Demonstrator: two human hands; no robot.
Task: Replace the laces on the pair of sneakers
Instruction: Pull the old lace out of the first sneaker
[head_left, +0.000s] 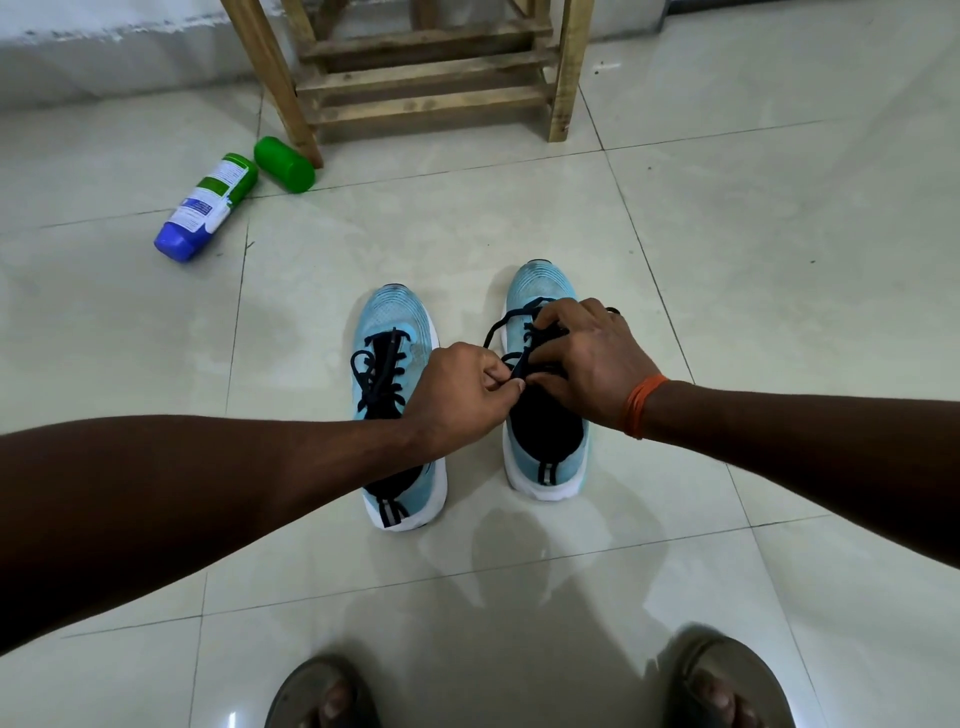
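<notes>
Both hands, left hand (465, 389) and right hand (587, 358), pinch the right sneaker's (545, 384) black lace (521, 364)

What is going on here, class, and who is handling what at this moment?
On a pale tiled floor, a person is working the black lace of the right-hand light blue knit sneaker. The left-hand grip pinches a lace end, while the right-hand grip holds the strands above the tongue. The matching left-hand sneaker stands beside it, loosely laced in black. A green-and-white plastic bottle lies on its side near a wooden stool.
</notes>
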